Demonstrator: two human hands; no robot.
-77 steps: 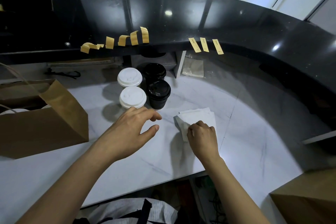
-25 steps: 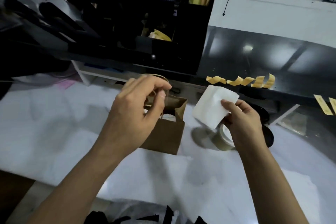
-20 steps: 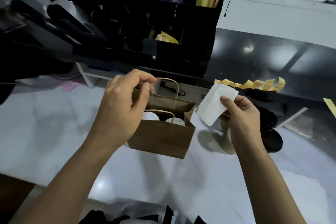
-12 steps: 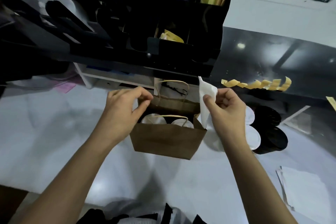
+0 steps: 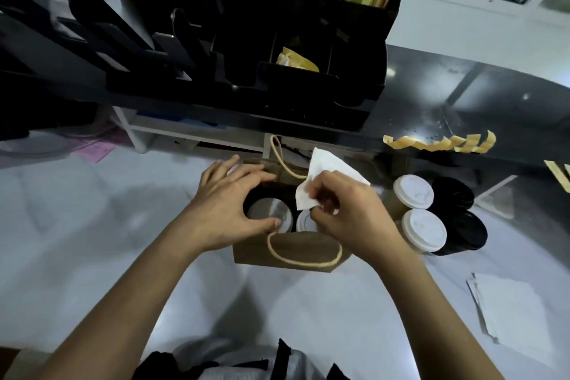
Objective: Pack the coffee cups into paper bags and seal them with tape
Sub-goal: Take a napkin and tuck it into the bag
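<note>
A brown paper bag (image 5: 290, 251) with rope handles stands open on the white counter, two white-lidded cups (image 5: 271, 216) inside it. My left hand (image 5: 229, 213) spreads its fingers across the bag's left mouth, thumb on the near edge, fingers on the far edge. My right hand (image 5: 348, 211) pinches a white napkin (image 5: 327, 170) over the bag's right side, above the second cup. Two white-lidded cups (image 5: 424, 230) and two black-lidded cups (image 5: 462, 222) stand to the right of the bag. Strips of yellow tape (image 5: 441, 143) hang from the black ledge.
A black organiser (image 5: 277, 40) with sleeves and packets looms over the back of the counter. A stack of white napkins (image 5: 512, 308) lies at the right front. More tape strips (image 5: 558, 174) stick at the far right edge.
My right hand has brought the napkin down from beside the bag to over its opening. My left hand has spread wider across the bag's mouth. The view has tilted downward.
</note>
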